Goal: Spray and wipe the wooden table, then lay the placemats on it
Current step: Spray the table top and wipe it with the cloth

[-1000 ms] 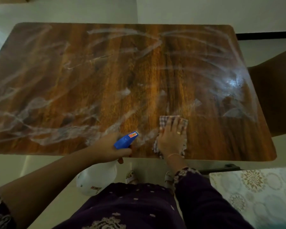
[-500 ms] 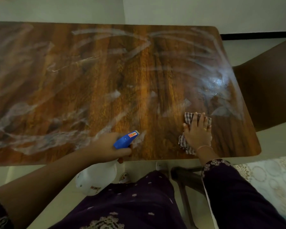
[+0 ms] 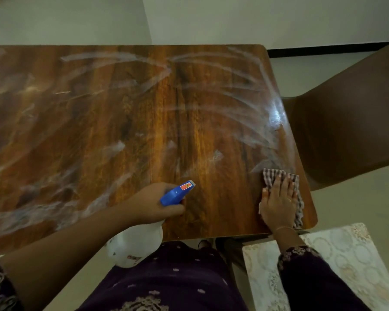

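The wooden table [image 3: 144, 122] fills the view, streaked with white wet smears. My right hand [image 3: 279, 203] lies flat with straight fingers on a checked cloth [image 3: 270, 176], pressing it onto the table near the front right corner. My left hand [image 3: 151, 203] grips the neck of a spray bottle [image 3: 135, 245] at the table's front edge. The bottle's blue trigger head [image 3: 176, 193] points right, and its white body hangs below the edge. A pale patterned placemat [image 3: 346, 254] lies below the table's right corner, partly covered by my right sleeve.
A brown chair [image 3: 350, 122] stands against the table's right side. Pale floor shows beyond the far edge and on both sides. A dark chair frame sits under the front edge near my legs.
My right hand slid the cloth to the right along the front edge, from the middle to the right corner. My left hand kept the bottle in the same place.
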{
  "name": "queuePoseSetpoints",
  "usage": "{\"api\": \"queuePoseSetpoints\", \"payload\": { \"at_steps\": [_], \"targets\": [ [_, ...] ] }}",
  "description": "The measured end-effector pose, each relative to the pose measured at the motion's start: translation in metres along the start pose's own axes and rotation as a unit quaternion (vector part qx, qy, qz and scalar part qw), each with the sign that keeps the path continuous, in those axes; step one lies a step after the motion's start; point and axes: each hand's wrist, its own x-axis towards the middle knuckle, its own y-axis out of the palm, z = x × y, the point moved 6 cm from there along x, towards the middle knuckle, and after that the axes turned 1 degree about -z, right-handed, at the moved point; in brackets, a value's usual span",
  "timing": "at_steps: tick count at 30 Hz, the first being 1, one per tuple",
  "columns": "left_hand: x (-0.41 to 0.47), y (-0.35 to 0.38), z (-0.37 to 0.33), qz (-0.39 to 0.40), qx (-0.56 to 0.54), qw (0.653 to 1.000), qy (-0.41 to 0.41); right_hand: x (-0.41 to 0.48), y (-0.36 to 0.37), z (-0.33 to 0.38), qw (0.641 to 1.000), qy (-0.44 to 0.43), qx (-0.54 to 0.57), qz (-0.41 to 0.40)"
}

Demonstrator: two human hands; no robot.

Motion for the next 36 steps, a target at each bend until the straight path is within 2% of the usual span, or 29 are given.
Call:
{"api": "queuePoseSetpoints", "payload": {
  "at_steps": [12, 18, 21, 29, 36],
  "targets": [
    [0.079, 0.039, -0.054, -0.01, 0.05, 0.999, 0.014, 0.026, -0.009, -0.012, 1.0, 0.001, 0.004, 0.004],
    [0.092, 0.045, -0.067, -0.007, 0.058, 0.998, 0.024, 0.037, -0.012, -0.016, 1.0, -0.003, 0.002, -0.002],
    [0.093, 0.046, -0.071, -0.033, 0.071, 0.997, 0.025, 0.042, -0.012, -0.017, 1.0, 0.0, -0.001, -0.001],
    [0.096, 0.053, -0.075, -0.052, 0.063, 0.997, 0.01, 0.052, -0.011, -0.013, 1.0, 0.001, 0.005, -0.006],
    [0.088, 0.051, -0.065, -0.05, -0.009, 0.998, -0.028, 0.073, -0.01, 0.013, 1.0, -0.013, 0.005, -0.002]
  ]
}}
